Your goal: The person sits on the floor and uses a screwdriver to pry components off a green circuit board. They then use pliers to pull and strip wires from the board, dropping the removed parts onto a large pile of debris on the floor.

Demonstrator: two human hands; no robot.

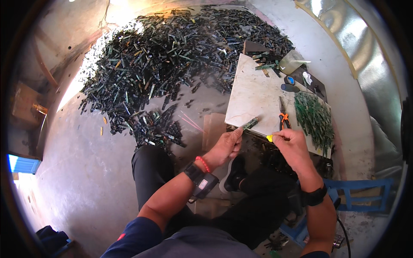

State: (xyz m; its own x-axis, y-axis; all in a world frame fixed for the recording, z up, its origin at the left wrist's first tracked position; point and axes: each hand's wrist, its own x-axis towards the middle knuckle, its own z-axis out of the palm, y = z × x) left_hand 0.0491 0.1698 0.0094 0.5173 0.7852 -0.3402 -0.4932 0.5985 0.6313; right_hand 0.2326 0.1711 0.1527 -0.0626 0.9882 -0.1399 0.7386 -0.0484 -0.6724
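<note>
**Steady the strip at the table's near edge, and mind the small yellow piece**

The left hand (227,148) grips 1 dark green strip (251,124) between thumb and fingers, its free end over the table (254,92) by the near edge, toward the near-left corner. The right hand (292,144) pinches a small yellow piece (269,138) in its fingertips at about the middle of that edge. The 2 things are apart; what the yellow piece is, I cannot tell.

Good handling here probably means a firm left grip at the strip's end, leaving the rest in plain sight, while the right hand does the finer work. Working a little farther in from the near edge would let a dropped piece land on the table, not below it. Too hard a squeeze could flex the strip.

The orange-and-black pliers (284,118) lie just beyond the right hand, handles toward the near edge, so they are easy to reach; the wrist should clear them. The bundle of green strips (313,122) along the right edge, toward the near-right corner, also deserves elbow room.
</note>
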